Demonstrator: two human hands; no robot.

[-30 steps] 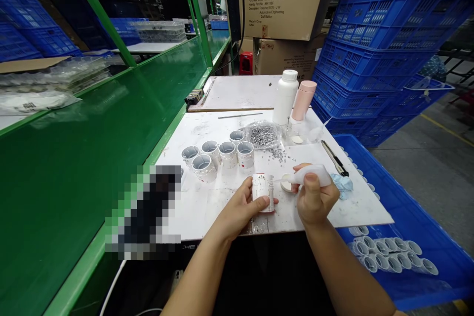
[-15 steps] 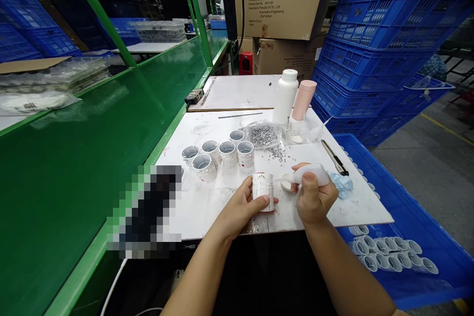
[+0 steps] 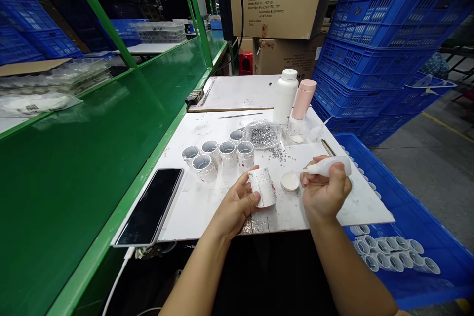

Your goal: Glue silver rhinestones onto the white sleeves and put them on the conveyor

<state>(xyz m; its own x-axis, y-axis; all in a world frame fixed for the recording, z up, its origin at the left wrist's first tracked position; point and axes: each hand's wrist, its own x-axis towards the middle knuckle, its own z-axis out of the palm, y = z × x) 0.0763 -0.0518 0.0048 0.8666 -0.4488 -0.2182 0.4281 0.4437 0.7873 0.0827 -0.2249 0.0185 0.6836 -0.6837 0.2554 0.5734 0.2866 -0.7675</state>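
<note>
My left hand (image 3: pixel 235 203) grips a small white cup (image 3: pixel 263 188), tilted, just above the white worktop (image 3: pixel 207 202). My right hand (image 3: pixel 323 192) is closed round a small white squeeze bottle (image 3: pixel 328 166) whose thin nozzle points left, toward a little round white dish (image 3: pixel 290 181) on the board between the two hands. Several similar grey-white cups (image 3: pixel 220 153) stand in a cluster behind the left hand. A clear bag of tiny silver beads (image 3: pixel 262 134) lies behind them, with loose beads scattered near it.
A black phone (image 3: pixel 151 205) lies at the board's left front. A white bottle (image 3: pixel 285 96) and a pink bottle (image 3: pixel 303 99) stand at the back. A blue crate (image 3: pixel 400 237) with several cups sits right; stacked blue crates (image 3: pixel 374 34), cardboard boxes (image 3: pixel 281 0), green shelf (image 3: pixel 92 123) surround.
My right hand has pulled the squeeze bottle away to the right and up, off the cup. My left hand has tilted the cup. The small dish now shows in full.
</note>
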